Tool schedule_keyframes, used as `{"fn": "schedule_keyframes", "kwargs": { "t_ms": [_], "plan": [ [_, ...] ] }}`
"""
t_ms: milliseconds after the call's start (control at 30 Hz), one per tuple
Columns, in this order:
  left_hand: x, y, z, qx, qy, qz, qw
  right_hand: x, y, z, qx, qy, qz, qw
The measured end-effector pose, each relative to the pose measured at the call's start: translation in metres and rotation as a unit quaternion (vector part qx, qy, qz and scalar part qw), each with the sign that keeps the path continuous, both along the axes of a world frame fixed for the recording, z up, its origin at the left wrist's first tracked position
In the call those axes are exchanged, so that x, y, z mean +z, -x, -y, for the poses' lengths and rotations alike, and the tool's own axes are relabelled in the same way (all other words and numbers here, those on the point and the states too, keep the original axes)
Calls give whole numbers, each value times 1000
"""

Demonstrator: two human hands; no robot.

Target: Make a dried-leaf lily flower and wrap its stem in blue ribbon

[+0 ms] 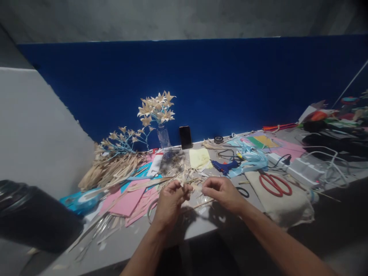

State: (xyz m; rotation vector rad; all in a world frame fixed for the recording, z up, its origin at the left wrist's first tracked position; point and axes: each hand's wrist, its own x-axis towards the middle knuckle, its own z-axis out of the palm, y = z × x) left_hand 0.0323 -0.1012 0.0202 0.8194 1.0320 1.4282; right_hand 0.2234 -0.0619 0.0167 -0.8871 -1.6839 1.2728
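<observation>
My left hand (170, 201) is curled closed over the front of the table, pinching a pale dried leaf strip (188, 182) that sticks out from its fingers. My right hand (222, 191) is closed beside it, fingertips pinched on the same strip's other end. A thin stick (201, 204) lies under the hands. Pink paper sheets (129, 201) lie just left of my left hand.
A vase of pale leaf flowers (157, 111), a phone (185, 137), a heap of dried strips (115, 168), a blue glue gun (225, 166), red scissors (274, 184) on a cloth, a white power strip (301, 168) and a black bag (34, 214) at left surround the work spot.
</observation>
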Motion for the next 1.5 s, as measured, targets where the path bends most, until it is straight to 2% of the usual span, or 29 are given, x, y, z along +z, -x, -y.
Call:
{"fn": "schedule_keyframes", "kwargs": {
  "t_ms": [133,267,367,433,533,600,700,767,867,967,1067,1267,1400,1500],
  "plan": [
    [-6,-21,5,91,34,88,991,-17,15,7,-105,-9,-77,991],
    [-15,-47,7,106,6,128,986,-34,35,17,-186,9,-117,975],
    [-21,-59,4,105,-1,137,985,-38,46,22,-249,8,-109,962],
    [-24,-61,1,94,7,137,986,-38,47,24,-267,0,-88,960],
    [-22,-58,-3,66,28,138,988,-35,40,23,-251,-14,-58,966],
    [-15,-52,-7,33,36,115,992,-31,32,17,-200,-2,-72,977],
    [-3,-41,-14,1,31,36,999,-24,22,0,-86,64,-140,984],
    [2,-35,-20,5,32,-14,999,-20,20,-12,-53,110,-173,977],
    [-3,-34,-28,6,67,-31,997,-19,23,-25,-64,137,-192,970],
    [-15,-38,-37,18,106,41,993,-23,25,-33,-99,122,-190,969],
    [-21,-45,-48,16,105,112,988,-28,24,-41,-133,106,-194,966],
    [-14,-59,-65,45,98,147,983,-21,18,-55,-158,79,-197,964],
    [-16,-66,-73,60,72,134,987,-15,23,-58,-156,79,-211,962],
    [-17,-65,-78,42,74,120,989,-11,23,-59,-149,79,-208,963]
  ]
}}
